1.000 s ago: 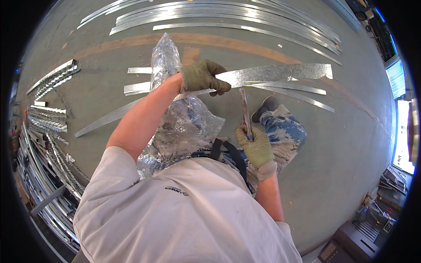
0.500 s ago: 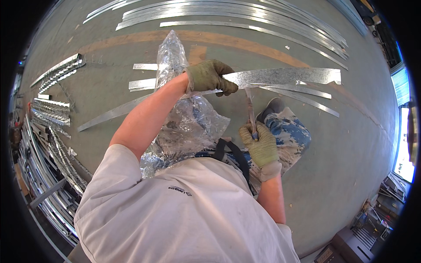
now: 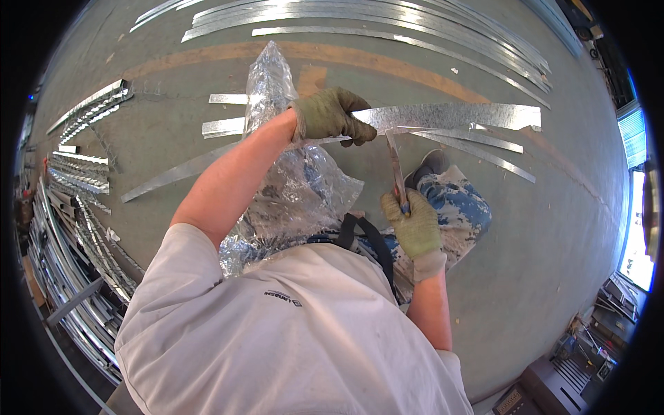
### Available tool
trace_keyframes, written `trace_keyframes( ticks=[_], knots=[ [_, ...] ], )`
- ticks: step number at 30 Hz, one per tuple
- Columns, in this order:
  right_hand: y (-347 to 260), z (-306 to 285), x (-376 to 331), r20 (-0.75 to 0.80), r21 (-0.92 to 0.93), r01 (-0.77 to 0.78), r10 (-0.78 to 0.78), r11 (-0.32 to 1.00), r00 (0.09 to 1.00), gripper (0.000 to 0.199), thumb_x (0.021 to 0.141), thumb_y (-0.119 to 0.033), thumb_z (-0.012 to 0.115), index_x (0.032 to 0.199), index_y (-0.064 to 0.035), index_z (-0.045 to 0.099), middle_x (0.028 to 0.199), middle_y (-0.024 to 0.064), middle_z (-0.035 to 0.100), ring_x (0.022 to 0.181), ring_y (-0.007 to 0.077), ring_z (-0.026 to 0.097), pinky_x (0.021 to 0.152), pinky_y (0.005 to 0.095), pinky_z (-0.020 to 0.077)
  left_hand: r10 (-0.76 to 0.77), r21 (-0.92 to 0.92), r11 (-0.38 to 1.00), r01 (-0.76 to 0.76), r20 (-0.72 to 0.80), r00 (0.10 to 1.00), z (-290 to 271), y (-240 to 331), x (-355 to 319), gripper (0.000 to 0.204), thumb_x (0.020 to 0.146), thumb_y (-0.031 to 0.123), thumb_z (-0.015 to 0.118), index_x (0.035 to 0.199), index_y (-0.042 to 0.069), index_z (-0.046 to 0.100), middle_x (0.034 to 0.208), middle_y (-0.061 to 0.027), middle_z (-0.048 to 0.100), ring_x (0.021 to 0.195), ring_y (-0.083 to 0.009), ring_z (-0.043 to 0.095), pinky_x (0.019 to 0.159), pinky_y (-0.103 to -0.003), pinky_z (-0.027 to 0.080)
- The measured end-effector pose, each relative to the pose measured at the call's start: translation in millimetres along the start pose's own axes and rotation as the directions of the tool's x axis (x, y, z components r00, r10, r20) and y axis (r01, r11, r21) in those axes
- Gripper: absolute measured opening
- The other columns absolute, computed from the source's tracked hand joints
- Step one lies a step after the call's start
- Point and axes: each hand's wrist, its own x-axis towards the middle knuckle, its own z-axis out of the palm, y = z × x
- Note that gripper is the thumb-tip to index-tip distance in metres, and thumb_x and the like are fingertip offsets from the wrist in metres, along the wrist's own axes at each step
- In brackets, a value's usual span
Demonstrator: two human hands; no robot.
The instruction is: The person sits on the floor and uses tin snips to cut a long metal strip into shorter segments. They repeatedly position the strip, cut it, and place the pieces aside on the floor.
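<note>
My left hand (image 3: 333, 116), in a green work glove, grips a wide galvanized sheet-metal strip (image 3: 456, 115) that reaches to the right above the floor. My right hand (image 3: 415, 223), also gloved, is closed on the handles of tin snips (image 3: 396, 166), whose blades meet the strip's lower edge just right of my left hand. A thin cut sliver (image 3: 470, 137) hangs off below the strip. A crumpled silver foil sheet (image 3: 290, 187) lies under my left forearm. My knee in stained blue trousers (image 3: 460, 207) is bent below the strip.
Long metal strips (image 3: 387, 21) lie on the concrete floor at the top. Bundles of metal profiles (image 3: 76, 173) are stacked along the left. Short strips (image 3: 225, 126) lie left of the foil. Machines and boxes (image 3: 588, 346) stand at the lower right.
The view has shifted slightly. The snips have worked a little along the strip's lower edge, and both hands keep their grip.
</note>
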Motion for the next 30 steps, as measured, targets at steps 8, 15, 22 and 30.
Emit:
trace_keyframes(
  ticks=[8, 15, 22, 30],
  knots=[
    [10.0, -2.4, 0.3, -0.108, -0.101, 0.049, -0.06, 0.994, 0.992, 0.039, 0.104, -0.04, 0.083, 0.105, -0.0017, 0.075, 0.094, 0.0189, 0.072, 0.085, 0.0394, 0.068, 0.078, 0.0496, 0.0542, 0.026, -0.021, 0.999, -0.025, 0.04, 0.999, -2.4, -2.9, 1.3, 0.025, 0.095, 0.019, 0.088, 0.114, 0.002, 0.086, 0.084, -0.0028, 0.077, 0.072, -0.012, 0.067, 0.072, -0.033, 0.055],
    [3.3, -8.8, 0.2, -0.116, -0.14, 0.044, -0.061, 0.989, 0.991, 0.039, 0.102, -0.04, 0.085, 0.099, -0.0024, 0.072, 0.091, 0.0186, 0.07, 0.084, 0.041, 0.067, 0.078, 0.0511, 0.0537, 0.001, 0.025, 1.0, -0.001, 0.022, 1.0, -2.7, -1.9, 2.4, 0.019, 0.098, 0.012, 0.087, 0.112, -0.001, 0.085, 0.085, -0.0025, 0.077, 0.075, -0.0121, 0.068, 0.071, -0.032, 0.056],
    [-0.9, -8.8, -0.3, -0.167, -0.031, -0.026, 0.02, 0.999, 0.986, 0.044, 0.099, -0.037, 0.088, 0.117, -0.0009, 0.07, 0.101, 0.018, 0.077, 0.09, 0.0405, 0.074, 0.081, 0.0472, 0.0588, 0.033, -0.001, 0.999, -0.033, 0.07, 0.997, -13.0, -11.6, 0.9, 0.036, 0.096, 0.01, 0.087, 0.13, -0.001, 0.082, 0.101, -0.0042, 0.083, 0.089, -0.0122, 0.073, 0.082, -0.032, 0.06],
    [14.0, -18.6, 13.4, -0.032, -0.091, 0.056, -0.059, 0.994, 0.998, 0.051, 0.103, -0.024, 0.079, 0.147, 0.0014, 0.069, 0.115, 0.0276, 0.081, 0.111, 0.0468, 0.079, 0.091, 0.0508, 0.0618, -0.041, -0.054, 0.997, 0.046, 0.088, 0.995, -13.6, -6.9, 3.8, 0.046, 0.095, 0.002, 0.085, 0.141, -0.002, 0.078, 0.114, -0.0105, 0.085, 0.098, -0.0167, 0.078, 0.092, -0.035, 0.065]
  ],
)
